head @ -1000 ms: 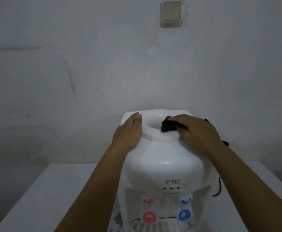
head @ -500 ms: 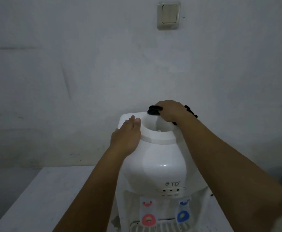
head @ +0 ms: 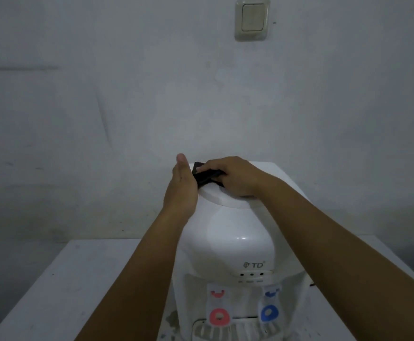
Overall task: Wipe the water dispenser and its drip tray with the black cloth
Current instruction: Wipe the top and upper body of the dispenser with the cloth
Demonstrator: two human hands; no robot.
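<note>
While the white table (head: 60,279) carries everything, the white water dispenser (head: 238,242) stands on it against the wall, its raised top collar directly under both sets of fingers. Lower down, well below the fingers and nearest the wearer, sit the drip tray (head: 235,332), the red tap (head: 218,316) and the blue tap (head: 269,313), none of them under a hand or the cloth. Over the collar's left rim the left hand (head: 181,188) lies flat with its fingers extended and closed on nothing, bracing the dispenser. Just right of those fingers, the right hand (head: 233,175) curls its fingers around the black cloth (head: 204,177), which is pressed on the collar's far left edge and touches the left palm; how much cloth is bunched under the palm is hard to tell. To do this pass well, I would keep the cloth flat, follow the collar's curve with steady pressure, hold the body firmly with the left hand, and work downward so the tray comes last.
</note>
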